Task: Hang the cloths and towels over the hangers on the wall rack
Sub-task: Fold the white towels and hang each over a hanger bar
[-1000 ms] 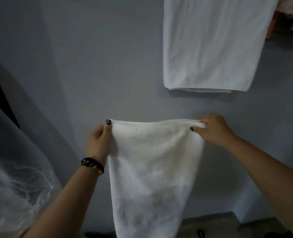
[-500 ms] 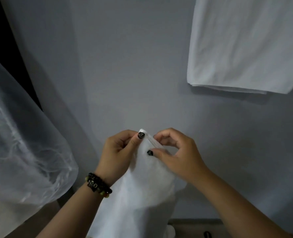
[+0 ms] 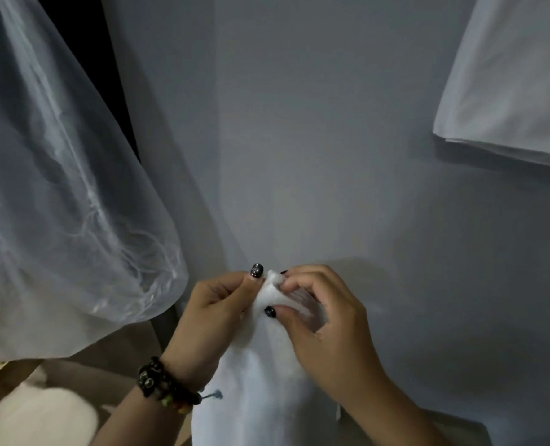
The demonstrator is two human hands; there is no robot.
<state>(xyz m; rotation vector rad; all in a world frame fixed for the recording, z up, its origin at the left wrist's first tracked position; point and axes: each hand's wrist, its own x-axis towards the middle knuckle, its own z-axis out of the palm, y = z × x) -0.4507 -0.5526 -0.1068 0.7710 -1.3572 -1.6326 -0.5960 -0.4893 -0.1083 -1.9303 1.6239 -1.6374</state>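
I read one white folded cloth point(image 3: 511, 91) as already hung, upper right. The soft white towel point(image 3: 260, 365) isn't up yet: left hand point(image 3: 215, 313) and right hand point(image 3: 325, 320) both pinch its top corners together, low centre, rest drooping. No hanger visible. Plain grey wall point(image 3: 299, 140), sheer translucent curtain point(image 3: 58, 188) left.

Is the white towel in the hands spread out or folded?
Folded: both hands pinch the white towel corners together at the top, and it hangs narrow below.
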